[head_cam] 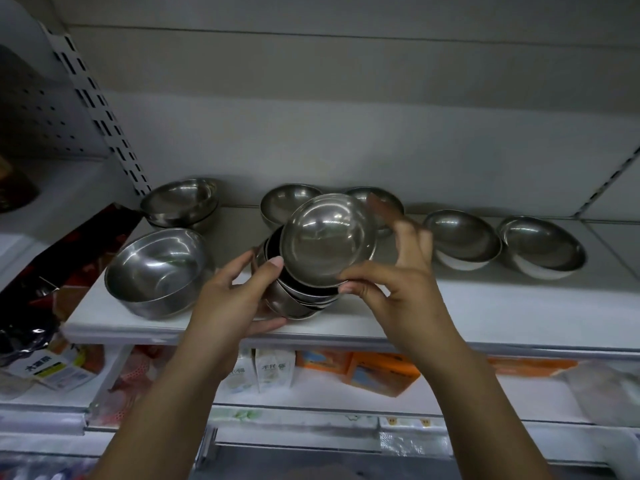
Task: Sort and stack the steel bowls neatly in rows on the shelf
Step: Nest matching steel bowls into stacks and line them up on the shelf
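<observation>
At the frame's centre, the left hand (237,294) is closing its grip around a tilted stack of shallow round steel bowls (304,301) on the white shelf (485,306). The right hand (398,282) is pinching the topmost shiny steel bowl (327,242) by its lower rim.

A leaning stack (298,296) of shallow steel bowls sits near the front edge of the white shelf (485,306). Its top bowl (327,244) is tipped up, its shiny hollow facing outward. Left of the stack a deep bowl (156,271) stands upright, and behind that is a nested pair (180,202). Just behind the stack are a rear bowl (285,202) and a second rear bowl (394,204) — to its right, a nearer bowl (462,239) and a farther bowl (542,245), both mouth-up.
</observation>
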`<action>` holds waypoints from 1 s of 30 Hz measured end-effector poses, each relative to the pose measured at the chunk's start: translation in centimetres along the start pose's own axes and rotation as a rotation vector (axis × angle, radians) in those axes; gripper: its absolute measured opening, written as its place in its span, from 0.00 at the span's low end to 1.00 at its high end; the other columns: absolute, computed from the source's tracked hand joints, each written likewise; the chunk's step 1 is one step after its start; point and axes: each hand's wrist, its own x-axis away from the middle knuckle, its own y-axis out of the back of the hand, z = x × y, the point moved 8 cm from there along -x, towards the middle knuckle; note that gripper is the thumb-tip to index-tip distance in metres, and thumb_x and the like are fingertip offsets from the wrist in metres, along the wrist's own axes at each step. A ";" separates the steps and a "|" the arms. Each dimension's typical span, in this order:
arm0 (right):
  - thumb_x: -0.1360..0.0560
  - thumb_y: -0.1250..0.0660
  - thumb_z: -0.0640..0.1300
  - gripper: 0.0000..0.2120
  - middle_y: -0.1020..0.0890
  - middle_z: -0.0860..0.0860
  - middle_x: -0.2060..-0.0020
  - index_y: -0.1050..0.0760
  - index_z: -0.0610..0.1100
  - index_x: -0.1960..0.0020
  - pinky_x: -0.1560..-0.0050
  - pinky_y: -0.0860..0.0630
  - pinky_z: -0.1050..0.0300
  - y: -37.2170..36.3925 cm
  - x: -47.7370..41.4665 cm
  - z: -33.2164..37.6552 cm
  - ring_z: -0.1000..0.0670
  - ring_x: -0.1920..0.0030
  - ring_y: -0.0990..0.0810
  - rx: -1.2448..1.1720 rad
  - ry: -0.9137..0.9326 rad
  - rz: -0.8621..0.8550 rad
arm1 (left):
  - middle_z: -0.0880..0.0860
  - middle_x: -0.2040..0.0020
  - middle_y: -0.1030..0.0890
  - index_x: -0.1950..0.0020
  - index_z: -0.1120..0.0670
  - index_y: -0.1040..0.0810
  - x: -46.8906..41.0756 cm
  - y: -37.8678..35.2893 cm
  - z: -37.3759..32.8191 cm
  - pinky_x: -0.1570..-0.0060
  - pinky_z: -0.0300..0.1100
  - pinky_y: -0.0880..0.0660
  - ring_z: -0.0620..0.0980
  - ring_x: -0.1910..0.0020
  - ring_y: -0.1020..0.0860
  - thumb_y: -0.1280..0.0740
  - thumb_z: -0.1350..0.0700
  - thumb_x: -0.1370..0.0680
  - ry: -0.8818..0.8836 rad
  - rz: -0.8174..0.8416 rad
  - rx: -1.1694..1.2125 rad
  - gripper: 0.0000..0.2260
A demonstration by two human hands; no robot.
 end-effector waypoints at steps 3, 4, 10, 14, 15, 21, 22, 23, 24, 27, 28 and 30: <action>0.27 0.24 0.45 0.04 0.40 0.54 0.21 0.14 0.54 0.55 0.28 0.48 0.72 -0.9 0.1 -0.2 0.55 0.22 0.46 -0.064 -0.033 0.075 | 0.50 0.57 0.12 0.33 0.44 0.21 0.0 0.0 0.0 0.57 0.50 0.15 0.54 0.59 0.12 0.25 0.49 0.24 0.002 0.007 0.010 0.19; 0.27 0.24 0.45 0.05 0.41 0.56 0.21 0.15 0.54 0.53 0.27 0.46 0.71 -1.1 0.1 -0.3 0.56 0.21 0.47 -0.123 -0.076 0.106 | 0.51 0.57 0.12 0.33 0.44 0.21 0.0 0.0 0.0 0.57 0.50 0.15 0.54 0.59 0.12 0.26 0.49 0.24 0.005 0.008 0.013 0.19; 0.25 0.31 0.62 0.25 0.26 0.61 0.30 0.28 0.61 0.30 0.28 0.31 0.53 -1.4 -0.6 -2.3 0.60 0.29 0.29 -0.504 -0.401 -0.028 | 0.52 0.59 0.12 0.30 0.44 0.22 -0.4 0.3 0.4 0.57 0.51 0.16 0.52 0.61 0.13 0.24 0.49 0.25 0.028 0.016 0.037 0.23; 0.23 0.38 0.65 0.18 0.20 0.62 0.38 0.26 0.63 0.35 0.33 0.28 0.62 -3.6 -1.8 -4.1 0.66 0.38 0.25 -0.538 -0.653 0.053 | 0.52 0.58 0.13 0.29 0.45 0.23 -0.5 0.0 0.5 0.57 0.51 0.15 0.52 0.60 0.13 0.24 0.50 0.25 0.024 0.060 0.051 0.24; 0.23 0.38 0.68 0.16 0.18 0.62 0.41 0.22 0.65 0.40 0.31 0.29 0.57 -4.5 -1.7 -4.5 0.63 0.38 0.23 -0.581 -0.712 0.071 | 0.53 0.56 0.12 0.29 0.45 0.23 -0.5 0.0 0.5 0.57 0.51 0.15 0.52 0.58 0.13 0.24 0.50 0.25 0.025 0.075 0.061 0.24; 0.26 0.38 0.71 0.28 0.17 0.54 0.38 0.23 0.56 0.33 0.31 0.26 0.46 -7.5 -0.9 -6.0 0.51 0.37 0.19 -0.798 -0.872 -0.005 | 0.51 0.40 0.15 0.30 0.45 0.23 -1.0 0.4 1.0 0.54 0.52 0.16 0.55 0.43 0.15 0.25 0.40 0.33 0.088 0.158 0.080 0.31; 0.23 0.39 0.68 0.27 0.17 0.52 0.38 0.23 0.54 0.32 0.32 0.25 0.47 -7.8 -0.9 -5.9 0.51 0.38 0.18 -0.828 -0.878 -0.016 | 0.51 0.38 0.16 0.31 0.44 0.23 -1.0 0.4 1.0 0.53 0.52 0.16 0.55 0.41 0.16 0.25 0.38 0.34 0.099 0.174 0.076 0.32; 0.20 0.41 0.66 0.25 0.16 0.52 0.39 0.23 0.52 0.32 0.33 0.24 0.48 -8.0 -1.0 -5.6 0.51 0.39 0.17 -0.855 -0.880 -0.031 | 0.51 0.37 0.17 0.32 0.44 0.22 -1.1 0.3 1.0 0.53 0.52 0.16 0.55 0.39 0.17 0.25 0.37 0.34 0.106 0.196 0.069 0.32; 0.18 0.42 0.63 0.23 0.15 0.51 0.41 0.22 0.50 0.33 0.34 0.24 0.50 -8.1 -1.0 -5.3 0.52 0.40 0.17 -0.879 -0.889 -0.052 | 0.50 0.36 0.17 0.32 0.44 0.22 -1.1 0.2 1.0 0.51 0.53 0.16 0.55 0.38 0.18 0.26 0.36 0.33 0.109 0.224 0.062 0.30; 0.18 0.45 0.62 0.24 0.14 0.50 0.44 0.19 0.48 0.38 0.34 0.25 0.51 -8.6 -1.0 -4.7 0.51 0.39 0.17 -0.946 -0.928 -0.114 | 0.47 0.35 0.18 0.31 0.43 0.23 -1.2 0.0 0.8 0.48 0.53 0.17 0.52 0.37 0.18 0.30 0.35 0.28 0.107 0.289 0.051 0.27; 0.18 0.45 0.64 0.26 0.14 0.49 0.43 0.19 0.47 0.38 0.32 0.27 0.49 -8.8 -1.0 -4.5 0.50 0.39 0.18 -0.972 -0.939 -0.141 | 0.47 0.35 0.18 0.31 0.42 0.23 -1.3 0.0 0.8 0.47 0.54 0.17 0.52 0.37 0.18 0.31 0.34 0.27 0.106 0.300 0.046 0.27; 0.19 0.46 0.66 0.29 0.14 0.47 0.43 0.19 0.46 0.37 0.29 0.29 0.47 -9.3 -0.9 -4.4 0.49 0.38 0.18 -1.018 -0.966 -0.208 | 0.46 0.35 0.18 0.30 0.42 0.24 -1.4 0.0 0.9 0.46 0.55 0.17 0.52 0.38 0.18 0.32 0.33 0.27 0.113 0.314 0.043 0.27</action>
